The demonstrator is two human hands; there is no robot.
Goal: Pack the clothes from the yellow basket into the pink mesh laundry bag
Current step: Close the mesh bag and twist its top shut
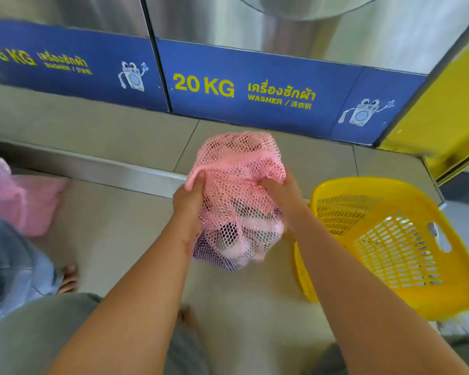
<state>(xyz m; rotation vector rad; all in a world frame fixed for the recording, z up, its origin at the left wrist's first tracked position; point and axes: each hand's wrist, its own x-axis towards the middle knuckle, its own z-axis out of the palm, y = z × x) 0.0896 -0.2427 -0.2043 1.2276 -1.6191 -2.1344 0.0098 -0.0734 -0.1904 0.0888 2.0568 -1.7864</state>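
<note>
Gripping pink mesh bag (238, 190) w/ both hands (188, 197) | tile floor (114, 228) | washers (255, 87) behind

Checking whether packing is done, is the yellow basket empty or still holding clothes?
Empty, as far as shows: the basket lies tipped, only bare yellow lattice visible inside. Both hands grip the filled bag.

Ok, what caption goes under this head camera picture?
Both hands grip the stuffed pink mesh bag beside the yellow basket.

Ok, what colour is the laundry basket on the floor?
Yellow; the basket shows clearly in the head view.
</note>
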